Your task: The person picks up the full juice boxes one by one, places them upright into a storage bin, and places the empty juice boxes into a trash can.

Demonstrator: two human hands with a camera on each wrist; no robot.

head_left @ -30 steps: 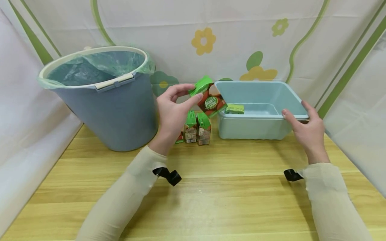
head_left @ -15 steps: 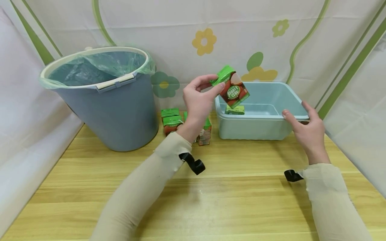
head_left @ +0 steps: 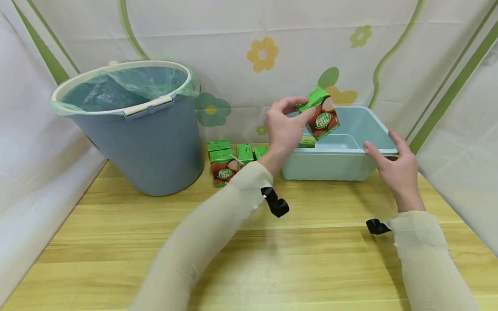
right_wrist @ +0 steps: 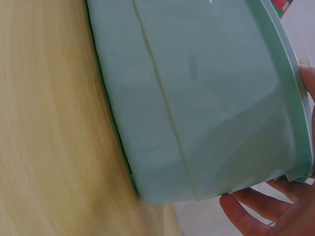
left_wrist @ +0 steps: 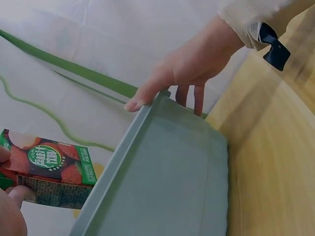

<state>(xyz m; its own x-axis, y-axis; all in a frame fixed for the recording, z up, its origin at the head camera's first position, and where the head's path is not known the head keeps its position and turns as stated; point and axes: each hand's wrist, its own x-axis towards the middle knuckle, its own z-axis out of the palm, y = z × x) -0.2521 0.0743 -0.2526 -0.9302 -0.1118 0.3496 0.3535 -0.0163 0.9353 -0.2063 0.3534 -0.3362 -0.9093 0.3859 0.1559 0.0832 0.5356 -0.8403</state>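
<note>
A green-topped juice box (head_left: 324, 119) with a lychee picture is pinched between the thumb and fingers of my left hand (head_left: 285, 129). It hangs tilted above the left part of a light blue plastic bin (head_left: 323, 164). In the left wrist view the juice box (left_wrist: 49, 169) shows its front and a side panel with print. My right hand (head_left: 400, 177) grips the bin's right front corner, thumb over the rim and fingers round the outside. Inside the bin lies another green-topped box (head_left: 307, 141), partly hidden by the left hand.
Several more juice boxes (head_left: 223, 168) stand in a group left of the bin, some hidden behind my left forearm. A blue bucket (head_left: 144, 147) lined with a green plastic bag (head_left: 116, 88) stands at the left. A flower-printed white cloth (head_left: 233, 52) hangs behind the wooden table (head_left: 295, 259).
My left hand has carried the juice box rightward, from above the grouped boxes to over the bin. The right hand has stayed on the bin's corner.
</note>
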